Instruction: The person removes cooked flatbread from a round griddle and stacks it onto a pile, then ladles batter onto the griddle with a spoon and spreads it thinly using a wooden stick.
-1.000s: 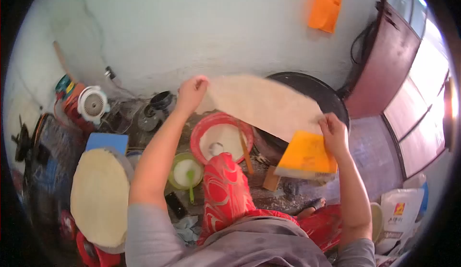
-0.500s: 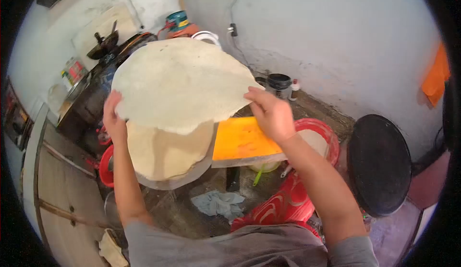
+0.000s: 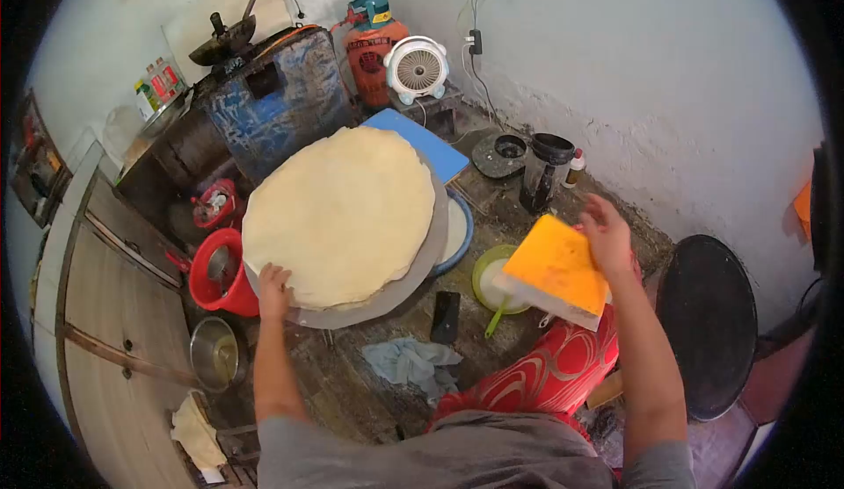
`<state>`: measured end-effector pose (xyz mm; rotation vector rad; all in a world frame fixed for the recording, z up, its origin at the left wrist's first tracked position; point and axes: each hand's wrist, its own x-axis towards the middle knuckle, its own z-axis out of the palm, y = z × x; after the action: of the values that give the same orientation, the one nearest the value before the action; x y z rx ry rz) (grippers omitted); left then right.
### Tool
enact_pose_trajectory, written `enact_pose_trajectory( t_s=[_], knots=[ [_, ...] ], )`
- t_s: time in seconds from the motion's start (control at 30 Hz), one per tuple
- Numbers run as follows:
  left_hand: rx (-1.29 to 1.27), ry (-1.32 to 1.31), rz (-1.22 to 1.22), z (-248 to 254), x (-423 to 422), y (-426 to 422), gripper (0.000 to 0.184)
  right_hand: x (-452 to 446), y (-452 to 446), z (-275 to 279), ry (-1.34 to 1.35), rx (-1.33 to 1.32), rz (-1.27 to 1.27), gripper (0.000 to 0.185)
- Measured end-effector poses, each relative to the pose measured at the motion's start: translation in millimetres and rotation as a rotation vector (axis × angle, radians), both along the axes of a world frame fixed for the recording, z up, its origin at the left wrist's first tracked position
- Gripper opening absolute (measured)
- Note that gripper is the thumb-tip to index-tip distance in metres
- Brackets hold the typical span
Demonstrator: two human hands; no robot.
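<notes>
A large round pale sheet [image 3: 343,217], like thin dough, lies on a stack on a grey round board. My left hand [image 3: 274,291] rests at the sheet's near-left edge, fingers lying on it and slightly apart. Off to the right, my right hand [image 3: 608,239] holds an orange flat scraper [image 3: 558,265] with a pale lower edge. Below the scraper, partly covered by it, is a green bowl [image 3: 492,269] of white batter with a green spoon [image 3: 498,318]. The black round griddle [image 3: 708,326] stands right of my right arm.
A blue board [image 3: 426,144] and blue-rimmed basin [image 3: 464,243] lie beside the stack. Nearby are a phone [image 3: 446,317], a cloth [image 3: 409,362], a red bucket [image 3: 211,282], a metal bowl [image 3: 215,354], a black container [image 3: 545,173], a fan [image 3: 417,69] and a gas cylinder [image 3: 369,58].
The view has turned left. The sheet, carried from over the griddle side, now lies on the stack. My right hand has let go of it and moved right with the scraper.
</notes>
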<state>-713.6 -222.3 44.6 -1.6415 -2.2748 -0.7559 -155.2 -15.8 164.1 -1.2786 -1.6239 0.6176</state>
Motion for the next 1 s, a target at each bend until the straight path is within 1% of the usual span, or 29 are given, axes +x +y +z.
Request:
enact_pose_trajectory(
  t_s=[0.03,0.07,0.13,0.17,0.2,0.23,0.27,0.3,0.37,0.4,0.47,0.5,0.53,0.57,0.6,0.63,0.67,0.7,0.73,0.77,0.8,0.83,0.87,0.9,0.97,1.0],
  knots=[
    [0.008,-0.003,0.006,4,-7,0,0.038,11,1,-1,0.189,-0.129,-0.013,0.034],
    [0.017,-0.005,0.011,6,-13,0,0.038,20,2,-3,0.186,-0.136,-0.015,0.034],
    [0.0,0.03,0.03,4,-24,-3,0.038,36,0,-7,0.271,-0.178,-0.202,0.027],
    [-0.007,0.065,0.052,2,-28,-4,0.037,40,-2,-8,0.271,-0.184,-0.202,0.027],
    [-0.013,0.068,0.054,-3,-33,-6,0.037,44,-4,-11,0.412,-0.303,-0.228,0.026],
    [-0.085,0.066,0.008,-9,-38,-6,0.037,47,-6,-15,0.555,-0.421,-0.253,0.026],
    [-0.159,0.063,-0.036,-15,-42,-8,0.037,54,-5,-24,0.609,-0.538,-0.235,0.031],
    [-0.164,0.064,-0.031,-13,-39,-11,0.037,49,-10,-20,0.608,-0.545,-0.232,0.031],
    [-0.271,0.277,0.053,-1,-19,-11,0.039,33,-23,-1,0.865,-0.827,-0.185,0.032],
    [-0.274,0.277,0.069,3,-7,-11,0.039,31,-22,-8,0.86,-0.835,-0.171,0.032],
    [-0.127,0.592,0.248,10,28,-4,0.042,28,-20,-31,0.87,-0.843,0.198,0.031],
    [-0.07,0.399,0.153,18,51,3,0.04,19,-19,-35,0.871,-0.849,0.209,0.031],
    [-0.012,0.205,0.055,20,80,14,0.038,6,-22,-38,0.92,-0.82,0.372,0.031],
    [0.119,-0.09,-0.151,2,110,27,0.041,-9,-26,-37,0.964,-0.786,0.532,0.031],
    [-0.127,-0.971,-0.191,34,170,30,0.054,-36,-38,-22,1.103,-0.798,0.529,0.033],
    [-0.102,-1.296,-0.451,34,205,33,0.068,-55,-44,-23,1.122,-0.801,0.518,0.034],
    [-0.076,-1.594,-0.601,41,241,34,0.07,-71,-48,-28,1.142,-0.804,0.506,0.035],
    [-0.144,-1.672,-0.654,61,275,39,0.065,-86,-55,-31,1.144,-0.807,0.505,0.035],
    [-0.027,-1.829,-0.741,67,297,43,0.049,-99,-61,-34,1.097,-0.835,0.529,0.036],
    [-0.003,-1.931,-0.727,58,307,53,0.032,-104,-65,-34,1.049,-0.858,0.55,0.038],
    [0.086,-2.011,-0.587,66,311,59,0.026,-104,-69,-31,1.048,-0.852,0.541,0.038],
    [0.172,-2.082,-0.442,77,314,69,0.02,-101,-74,-24,0.83,-0.823,0.503,0.04],
    [0.242,-2.119,-0.376,78,310,83,0.02,-96,-77,-18,0.615,-0.79,0.462,0.043],
    [0.313,-2.151,-0.309,76,301,101,0.021,-86,-75,-13,0.619,-0.785,0.453,0.043],
    [0.484,-2.14,-0.149,66,267,147,0.014,-52,-67,-9,0.487,-0.665,0.356,0.048],
    [0.467,-2.106,-0.124,53,240,171,0.011,-31,-60,-11,0.524,-0.669,0.321,0.043]
  ],
)
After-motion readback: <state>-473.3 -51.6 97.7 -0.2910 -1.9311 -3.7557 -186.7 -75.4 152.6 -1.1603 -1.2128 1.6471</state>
